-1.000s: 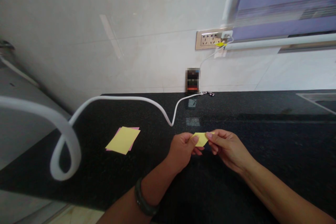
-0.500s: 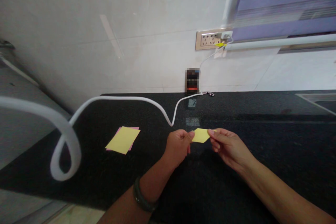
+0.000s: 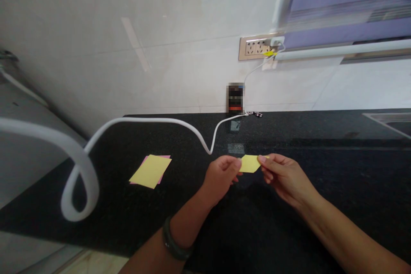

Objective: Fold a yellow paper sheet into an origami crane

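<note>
A small folded yellow paper (image 3: 249, 163) is held just above the black counter (image 3: 321, 167), pinched at both ends. My left hand (image 3: 221, 177) grips its left end between thumb and fingers. My right hand (image 3: 284, 175) pinches its right end the same way. A dark band circles my left wrist. To the left, a yellow sheet (image 3: 150, 171) lies flat on a pink sheet (image 3: 144, 162), apart from both hands.
A thick white hose (image 3: 80, 167) loops over the counter's left end and snakes toward the wall. A small dark device (image 3: 235, 98) stands against the tiled wall, wired to a socket strip (image 3: 257, 48). A sink edge (image 3: 388, 120) shows at far right.
Both hands have lifted the yellow paper slightly up and to the right, and it now looks flatter and narrower between the fingertips. The sheets on the left have not moved.
</note>
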The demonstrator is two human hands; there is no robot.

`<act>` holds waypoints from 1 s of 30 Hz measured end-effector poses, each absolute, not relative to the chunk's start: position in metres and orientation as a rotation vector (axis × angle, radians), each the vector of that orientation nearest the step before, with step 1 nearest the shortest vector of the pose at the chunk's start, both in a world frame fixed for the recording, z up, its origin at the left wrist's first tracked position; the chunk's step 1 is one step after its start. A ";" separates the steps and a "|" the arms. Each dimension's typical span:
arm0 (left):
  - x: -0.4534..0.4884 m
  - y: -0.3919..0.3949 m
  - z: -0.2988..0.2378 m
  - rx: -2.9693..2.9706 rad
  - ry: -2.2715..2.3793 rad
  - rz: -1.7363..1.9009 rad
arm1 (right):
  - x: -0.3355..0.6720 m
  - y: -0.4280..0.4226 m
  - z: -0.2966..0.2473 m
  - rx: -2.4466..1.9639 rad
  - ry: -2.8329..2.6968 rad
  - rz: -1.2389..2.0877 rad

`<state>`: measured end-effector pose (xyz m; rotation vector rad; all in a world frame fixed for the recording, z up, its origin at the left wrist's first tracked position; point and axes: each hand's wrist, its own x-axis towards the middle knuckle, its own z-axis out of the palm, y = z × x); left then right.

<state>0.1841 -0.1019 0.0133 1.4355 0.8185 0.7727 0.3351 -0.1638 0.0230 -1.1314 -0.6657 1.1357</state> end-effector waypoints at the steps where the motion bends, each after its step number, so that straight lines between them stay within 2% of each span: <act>1: 0.184 -0.103 0.013 1.466 0.797 0.715 | 0.333 -0.164 0.023 -1.140 -0.688 1.125; 13: 0.189 -0.111 0.009 1.367 0.744 0.691 | 0.315 -0.165 0.010 -1.184 -0.995 1.190; 23: 0.186 -0.109 0.013 1.337 0.754 0.654 | 0.333 -0.164 0.015 -1.229 -0.813 1.005; 30: 0.185 -0.109 0.012 1.325 0.744 0.652 | 0.336 -0.163 0.020 -1.170 -0.740 1.109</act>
